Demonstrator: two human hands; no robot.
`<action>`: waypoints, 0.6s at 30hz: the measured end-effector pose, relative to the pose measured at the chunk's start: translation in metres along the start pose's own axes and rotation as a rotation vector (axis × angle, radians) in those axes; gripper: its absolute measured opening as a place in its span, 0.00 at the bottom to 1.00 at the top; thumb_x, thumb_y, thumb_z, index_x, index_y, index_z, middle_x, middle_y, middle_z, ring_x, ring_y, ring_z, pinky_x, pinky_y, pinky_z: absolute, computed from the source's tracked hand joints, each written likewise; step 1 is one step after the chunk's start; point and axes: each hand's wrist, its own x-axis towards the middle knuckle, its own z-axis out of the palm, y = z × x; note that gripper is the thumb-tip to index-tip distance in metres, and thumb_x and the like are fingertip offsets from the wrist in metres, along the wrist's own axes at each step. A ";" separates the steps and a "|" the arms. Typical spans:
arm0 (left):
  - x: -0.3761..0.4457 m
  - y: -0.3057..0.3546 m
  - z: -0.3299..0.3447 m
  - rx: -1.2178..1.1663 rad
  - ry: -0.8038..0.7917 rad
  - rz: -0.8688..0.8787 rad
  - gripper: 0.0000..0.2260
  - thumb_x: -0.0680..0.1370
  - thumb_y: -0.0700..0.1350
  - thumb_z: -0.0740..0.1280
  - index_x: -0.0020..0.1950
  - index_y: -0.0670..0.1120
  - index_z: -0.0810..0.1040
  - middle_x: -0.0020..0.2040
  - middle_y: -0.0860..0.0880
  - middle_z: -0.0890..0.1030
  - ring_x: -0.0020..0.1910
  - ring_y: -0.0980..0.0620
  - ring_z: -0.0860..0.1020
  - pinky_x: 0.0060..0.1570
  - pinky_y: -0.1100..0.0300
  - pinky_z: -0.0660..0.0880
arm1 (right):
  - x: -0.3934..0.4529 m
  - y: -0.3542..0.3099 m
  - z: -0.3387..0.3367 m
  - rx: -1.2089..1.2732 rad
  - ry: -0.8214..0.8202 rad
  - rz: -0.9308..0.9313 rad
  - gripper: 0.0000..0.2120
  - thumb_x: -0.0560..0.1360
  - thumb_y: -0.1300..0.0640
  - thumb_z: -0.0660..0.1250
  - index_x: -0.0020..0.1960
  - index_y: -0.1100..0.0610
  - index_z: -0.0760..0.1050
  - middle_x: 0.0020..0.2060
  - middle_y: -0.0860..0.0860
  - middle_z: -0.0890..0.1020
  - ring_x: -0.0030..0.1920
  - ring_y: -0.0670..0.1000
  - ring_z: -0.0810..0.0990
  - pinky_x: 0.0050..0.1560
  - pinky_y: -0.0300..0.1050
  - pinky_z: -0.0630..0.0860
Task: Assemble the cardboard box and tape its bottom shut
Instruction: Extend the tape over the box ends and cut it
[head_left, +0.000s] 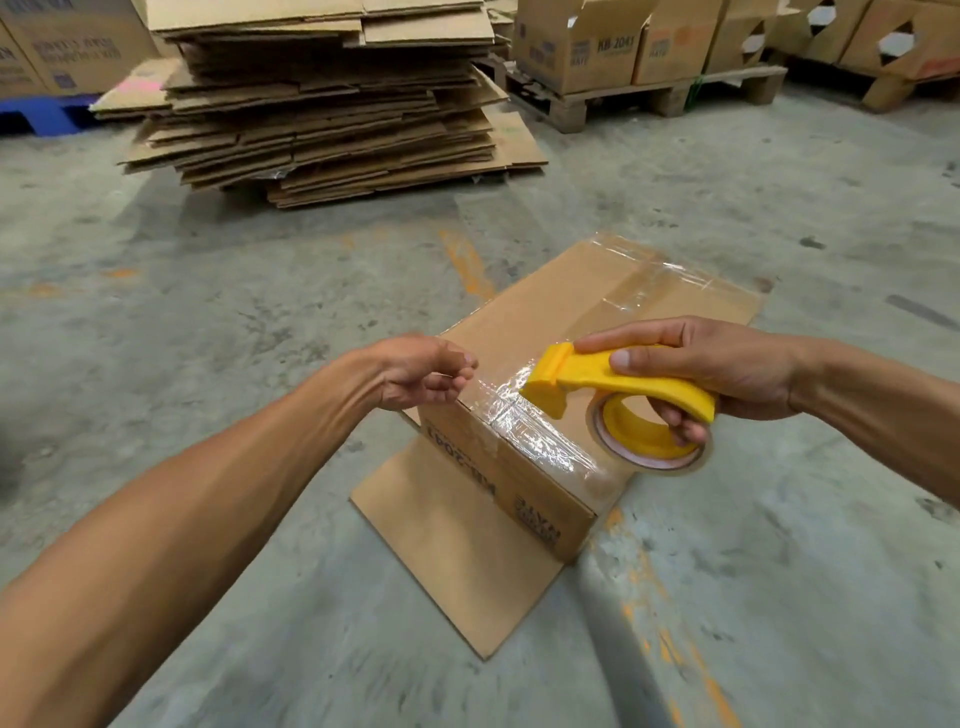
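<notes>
Your cardboard box (566, 332) sits on the concrete floor (208, 322) at the centre of the frame, bottom side up, plain brown with its flaps folded shut. Clear tape (540, 441) shines along the seam and wraps down over the near end; another wrinkled strip crosses the far end toward the upper right. The box's long axis runs from lower left of centre up toward the upper right. One loose flap (462, 561) lies flat on the floor below the near end.

Printing on the near side panel reads upside down; it looks like "KB-2041", though it is partly blurred.

Your right hand (711, 364) has its fingers wrapped around the yellow tape dispenser (623, 384), the thumb on top and a fingertip through the roll, with the cutter end resting at the box's near top edge. Your left hand (426, 374) is loosely curled, its fingers pinched at the tape by the box's near corner.

In the upper part of the frame stands a stack of flattened cartons (322, 104). At upper right, boxes on a wooden pallet (649, 91) carry "KB-2041".
</notes>
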 end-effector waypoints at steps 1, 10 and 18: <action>0.003 0.001 -0.014 0.031 0.032 0.003 0.08 0.80 0.33 0.62 0.44 0.43 0.75 0.32 0.50 0.77 0.25 0.59 0.73 0.37 0.65 0.76 | -0.005 0.004 -0.002 -0.001 0.014 0.006 0.18 0.74 0.54 0.68 0.63 0.45 0.80 0.26 0.59 0.76 0.21 0.54 0.74 0.23 0.43 0.76; 0.038 0.022 -0.062 0.351 0.290 0.212 0.04 0.78 0.43 0.69 0.47 0.43 0.78 0.38 0.46 0.76 0.35 0.51 0.73 0.38 0.58 0.74 | 0.024 0.020 0.045 0.040 0.106 -0.129 0.15 0.77 0.59 0.69 0.63 0.53 0.78 0.34 0.68 0.80 0.21 0.55 0.75 0.23 0.44 0.75; 0.067 -0.006 -0.070 0.306 0.356 0.332 0.02 0.79 0.41 0.68 0.47 0.45 0.78 0.38 0.48 0.73 0.36 0.52 0.70 0.39 0.57 0.73 | 0.052 0.024 0.052 0.062 0.116 -0.096 0.15 0.76 0.57 0.71 0.63 0.51 0.79 0.33 0.62 0.82 0.21 0.56 0.75 0.26 0.45 0.76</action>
